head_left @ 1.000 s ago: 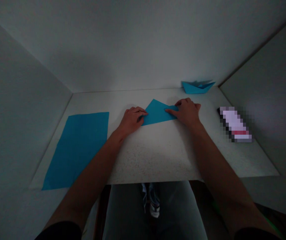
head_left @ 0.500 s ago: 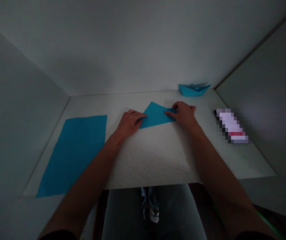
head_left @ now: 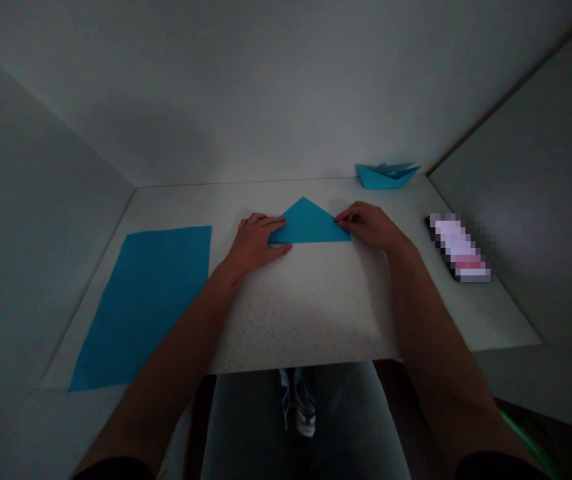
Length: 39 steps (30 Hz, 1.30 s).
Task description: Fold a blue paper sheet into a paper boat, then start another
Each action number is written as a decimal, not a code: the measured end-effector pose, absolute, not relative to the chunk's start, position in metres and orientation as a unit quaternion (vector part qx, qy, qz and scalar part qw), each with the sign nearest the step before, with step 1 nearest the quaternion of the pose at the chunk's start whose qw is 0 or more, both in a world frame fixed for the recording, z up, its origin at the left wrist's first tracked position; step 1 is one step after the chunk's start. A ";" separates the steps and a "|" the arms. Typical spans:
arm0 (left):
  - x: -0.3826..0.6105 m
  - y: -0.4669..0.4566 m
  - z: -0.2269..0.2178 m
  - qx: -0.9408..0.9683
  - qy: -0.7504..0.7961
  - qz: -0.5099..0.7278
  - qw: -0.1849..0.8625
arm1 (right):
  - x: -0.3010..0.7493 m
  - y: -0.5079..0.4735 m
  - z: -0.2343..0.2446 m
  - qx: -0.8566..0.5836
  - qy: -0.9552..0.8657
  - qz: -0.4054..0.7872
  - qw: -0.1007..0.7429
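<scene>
A folded piece of blue paper [head_left: 309, 223], pointed at the top with a straight near edge, lies flat on the white table. My left hand [head_left: 253, 241] rests over its left corner, fingers stretched across the paper and thumb apart on the table along the near edge. At the right slanted edge, my right hand [head_left: 370, 223] has thumb and fingertips pinched together on the paper. The exact fold under those fingertips is hidden.
A flat blue sheet [head_left: 146, 300] lies at the left, its near corner at the table's front edge. A blue paper boat [head_left: 387, 177] stands by the back wall. At the right lies a phone [head_left: 459, 248] with a blurred screen. Walls enclose the back and both sides.
The folded paper has turned so its near edge runs level. My left hand has spread over the left corner, while the right has drawn its fingertips back to the edge, uncovering more paper.
</scene>
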<state>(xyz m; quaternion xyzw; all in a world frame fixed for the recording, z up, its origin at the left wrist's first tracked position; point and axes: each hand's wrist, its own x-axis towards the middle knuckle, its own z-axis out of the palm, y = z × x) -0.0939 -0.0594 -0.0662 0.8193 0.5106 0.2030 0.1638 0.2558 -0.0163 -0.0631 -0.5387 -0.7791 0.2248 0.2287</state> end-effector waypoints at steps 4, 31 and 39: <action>-0.095 -0.056 -0.066 0.836 0.482 0.197 0.171 | 0.251 -0.017 -0.060 -0.538 -0.787 0.208 0.219; -0.105 -0.044 -0.080 0.738 0.561 0.331 0.173 | 0.247 -0.012 -0.075 -0.552 -0.797 0.159 0.188; -0.101 -0.046 -0.082 0.726 0.624 0.256 0.129 | 0.248 -0.012 -0.075 -0.592 -0.769 0.135 0.201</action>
